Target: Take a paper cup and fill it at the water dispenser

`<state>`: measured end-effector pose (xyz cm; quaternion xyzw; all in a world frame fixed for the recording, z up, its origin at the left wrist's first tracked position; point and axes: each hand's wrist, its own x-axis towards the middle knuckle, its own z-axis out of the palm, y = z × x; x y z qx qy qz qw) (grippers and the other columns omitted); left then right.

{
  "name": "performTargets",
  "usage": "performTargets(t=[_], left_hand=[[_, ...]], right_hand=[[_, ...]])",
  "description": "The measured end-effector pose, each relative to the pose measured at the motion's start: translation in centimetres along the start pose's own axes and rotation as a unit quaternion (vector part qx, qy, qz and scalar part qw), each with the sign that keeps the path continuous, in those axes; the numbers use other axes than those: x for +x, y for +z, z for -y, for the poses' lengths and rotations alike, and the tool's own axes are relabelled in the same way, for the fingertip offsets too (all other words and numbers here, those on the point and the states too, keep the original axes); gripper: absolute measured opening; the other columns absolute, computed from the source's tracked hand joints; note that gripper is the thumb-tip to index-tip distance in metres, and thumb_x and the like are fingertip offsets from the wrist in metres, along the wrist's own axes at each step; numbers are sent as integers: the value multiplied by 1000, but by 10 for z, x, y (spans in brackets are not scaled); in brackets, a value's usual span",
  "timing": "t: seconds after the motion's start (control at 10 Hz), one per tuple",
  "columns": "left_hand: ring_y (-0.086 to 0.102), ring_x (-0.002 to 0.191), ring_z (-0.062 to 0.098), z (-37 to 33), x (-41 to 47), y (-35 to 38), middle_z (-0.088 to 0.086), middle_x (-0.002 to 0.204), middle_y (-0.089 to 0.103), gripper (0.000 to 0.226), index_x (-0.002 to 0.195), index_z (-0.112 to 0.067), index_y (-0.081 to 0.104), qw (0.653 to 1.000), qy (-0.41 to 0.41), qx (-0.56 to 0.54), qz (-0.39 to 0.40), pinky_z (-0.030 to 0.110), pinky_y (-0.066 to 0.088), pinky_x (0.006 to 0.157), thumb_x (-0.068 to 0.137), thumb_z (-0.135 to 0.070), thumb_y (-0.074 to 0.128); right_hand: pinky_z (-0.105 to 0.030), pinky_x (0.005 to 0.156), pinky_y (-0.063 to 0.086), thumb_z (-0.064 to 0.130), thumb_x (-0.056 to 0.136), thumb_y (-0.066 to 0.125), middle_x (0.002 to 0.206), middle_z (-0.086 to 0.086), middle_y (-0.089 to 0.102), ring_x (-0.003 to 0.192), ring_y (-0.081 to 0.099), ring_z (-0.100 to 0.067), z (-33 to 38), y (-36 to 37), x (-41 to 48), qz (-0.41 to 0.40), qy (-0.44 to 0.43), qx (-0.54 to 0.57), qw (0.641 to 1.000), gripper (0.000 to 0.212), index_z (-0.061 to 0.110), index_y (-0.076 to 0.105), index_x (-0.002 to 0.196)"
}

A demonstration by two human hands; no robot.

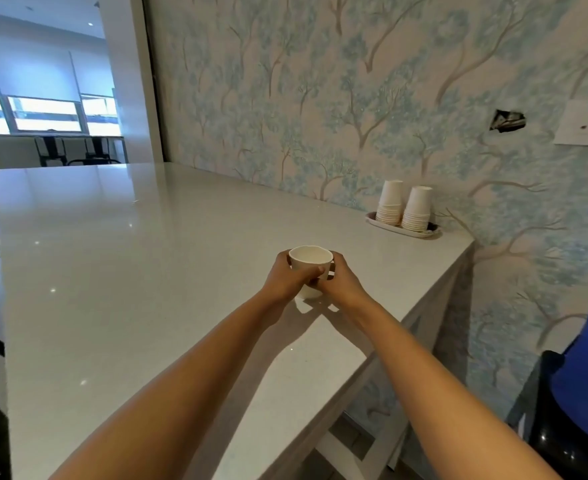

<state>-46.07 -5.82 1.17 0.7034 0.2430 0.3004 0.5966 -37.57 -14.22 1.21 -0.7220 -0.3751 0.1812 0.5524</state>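
A white paper cup [309, 259] stands upright on the white table [112, 271], near its right edge. My left hand [285, 277] wraps around the cup's left side, the thumb across its front. My right hand [343, 277] clasps its right side. Both hands touch the cup. I cannot see inside the cup. Two upside-down stacks of paper cups [403, 207] rest on a small oval tray [375, 221] at the table's far right corner, against the wall. No water dispenser body is plainly visible.
Floral wallpaper [320, 98] covers the wall behind the table. A blue and black object [580, 393] stands at the right, beyond the table edge. A paper sheet [587, 124] is stuck on the wall. Chairs and windows lie at the far left.
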Motion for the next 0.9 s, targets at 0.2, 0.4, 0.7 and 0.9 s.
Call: performTargets(t=[0.2,0.4,0.7,0.9], left_hand=[[50,120,24,6,3,-6,8,134,51,72,136,-13,38,1000,-2,8,5,40,45,101,74,-31,71],[48,123,26,8,-2,-5,8,140,46,70,140,-14,34,999,1,30,-17,36,43,97,80,-29,67],[44,128,27,7,-24,0,7,146,42,68,142,-18,31,997,-2,72,-35,44,41,105,83,-36,61],[39,133,27,-8,-60,13,9,148,38,58,142,-16,29,991,31,118,-53,32,35,99,91,-31,51]], right_hand=[[-32,88,44,20,80,67,137,-9,46,119,47,-25,0,7,5,-4,2,-16,1000,66,16,32,135],[-33,88,44,19,82,64,139,-11,45,122,48,-30,-5,9,3,-19,18,-16,1000,64,14,31,137],[-33,89,47,14,86,58,138,-10,47,115,55,-28,-6,3,-23,-12,26,16,999,53,13,36,134],[-36,97,42,24,88,54,139,-9,46,121,49,-26,2,-3,-47,-10,7,-10,1000,50,15,37,135]])
